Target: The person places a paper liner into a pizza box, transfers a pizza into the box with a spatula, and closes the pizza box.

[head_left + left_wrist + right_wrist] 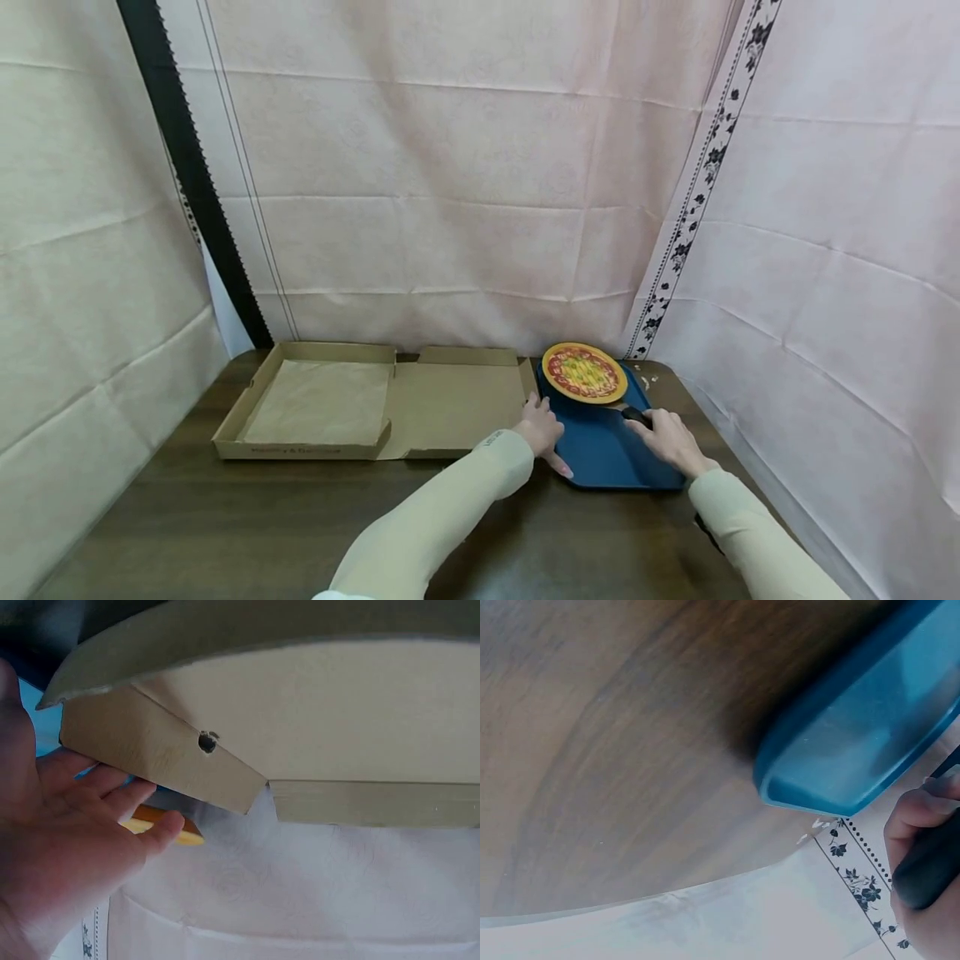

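A pizza (585, 372) with a yellow crust sits at the back of the blue tray (603, 454). My right hand (671, 442) grips the black handle (930, 862) of a server or spatula. Its blade, mostly hidden, reaches to the pizza's front edge. My left hand (540, 429) is at the tray's left side, beside the open lid (457, 400) of a cardboard pizza box. In the left wrist view, the fingers (112, 787) extend along the lid's side flap (161, 750), thumb spread away; whether they touch the flap or tray, I cannot tell.
To the left lies the box's base (300, 451), lined with brown paper (322, 400). Small white bits (647, 379) lie behind the tray's right corner. Hanging cloth (450, 167) encloses the back and sides of the dark wooden table (300, 525).
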The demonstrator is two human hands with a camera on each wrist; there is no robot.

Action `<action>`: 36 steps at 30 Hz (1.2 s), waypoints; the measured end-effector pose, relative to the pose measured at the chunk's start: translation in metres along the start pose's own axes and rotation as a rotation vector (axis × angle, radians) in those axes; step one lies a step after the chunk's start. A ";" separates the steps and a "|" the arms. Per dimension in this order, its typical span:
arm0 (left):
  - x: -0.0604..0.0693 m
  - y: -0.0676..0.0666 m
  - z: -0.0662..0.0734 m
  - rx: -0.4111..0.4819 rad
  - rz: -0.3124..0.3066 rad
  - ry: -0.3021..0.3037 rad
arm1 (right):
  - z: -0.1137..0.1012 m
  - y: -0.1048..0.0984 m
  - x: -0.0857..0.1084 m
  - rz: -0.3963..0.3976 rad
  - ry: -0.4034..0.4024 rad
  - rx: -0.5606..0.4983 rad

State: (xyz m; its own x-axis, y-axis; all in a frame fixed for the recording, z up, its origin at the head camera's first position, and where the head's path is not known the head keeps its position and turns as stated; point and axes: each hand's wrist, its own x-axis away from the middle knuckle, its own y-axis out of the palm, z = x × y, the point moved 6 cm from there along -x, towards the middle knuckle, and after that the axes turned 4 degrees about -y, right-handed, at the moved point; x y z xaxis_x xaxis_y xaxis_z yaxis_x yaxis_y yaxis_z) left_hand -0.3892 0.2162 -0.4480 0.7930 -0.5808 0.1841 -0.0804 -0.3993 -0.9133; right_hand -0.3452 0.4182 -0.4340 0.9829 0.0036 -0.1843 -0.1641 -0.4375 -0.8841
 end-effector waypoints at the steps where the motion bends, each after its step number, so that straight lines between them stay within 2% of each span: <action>1: 0.001 0.001 0.000 -0.006 0.009 -0.005 | -0.001 0.001 -0.001 -0.007 -0.008 -0.002; 3: 0.002 0.003 0.000 -0.028 0.036 -0.009 | -0.002 0.004 -0.003 -0.015 -0.015 -0.004; 7: 0.012 0.001 0.000 -0.051 0.140 0.012 | 0.000 0.010 -0.004 -0.021 -0.002 -0.011; 10: 0.026 -0.003 -0.013 0.025 0.235 0.027 | 0.001 0.013 -0.003 -0.020 0.007 -0.017; 12: 0.037 -0.005 -0.031 0.123 0.343 0.028 | 0.002 0.015 -0.003 -0.025 0.006 -0.016; 14: 0.050 -0.003 -0.059 0.249 0.437 0.013 | 0.001 0.017 -0.003 -0.032 0.006 -0.016; 15: 0.057 0.002 -0.076 0.311 0.490 -0.002 | 0.002 0.018 -0.003 -0.035 0.010 -0.017; 17: 0.072 0.014 -0.114 0.431 0.557 -0.050 | 0.001 0.019 -0.004 -0.039 0.015 -0.019; 18: 0.081 0.024 -0.135 0.490 0.564 -0.082 | 0.001 0.019 -0.004 -0.042 0.013 -0.019; 20: 0.098 0.048 -0.176 0.585 0.564 -0.140 | 0.000 0.018 -0.005 -0.043 0.014 -0.022; 23: 0.129 0.085 -0.233 0.673 0.510 -0.234 | -0.002 0.017 -0.007 -0.042 0.003 -0.031; 25: 0.151 0.108 -0.266 0.705 0.438 -0.295 | -0.003 0.016 -0.008 -0.036 0.001 -0.044; 27: 0.174 0.127 -0.294 0.700 0.370 -0.358 | -0.005 0.014 -0.009 -0.029 -0.011 -0.050; 31: 0.215 0.154 -0.335 0.738 0.235 -0.439 | -0.008 0.013 -0.010 -0.020 -0.026 -0.050; 33: 0.230 0.164 -0.347 0.772 0.160 -0.465 | -0.010 0.013 -0.010 -0.017 -0.035 -0.040; 36: 0.243 0.178 -0.359 0.770 0.073 -0.481 | -0.011 0.013 -0.011 -0.014 -0.034 -0.038</action>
State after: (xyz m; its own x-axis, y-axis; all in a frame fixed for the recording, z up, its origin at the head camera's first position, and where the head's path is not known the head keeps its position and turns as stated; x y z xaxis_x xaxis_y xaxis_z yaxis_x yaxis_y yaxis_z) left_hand -0.4276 -0.2508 -0.4355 0.9821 -0.1585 0.1021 0.1479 0.3113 -0.9387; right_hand -0.3574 0.4029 -0.4391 0.9815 0.0407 -0.1869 -0.1462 -0.4710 -0.8699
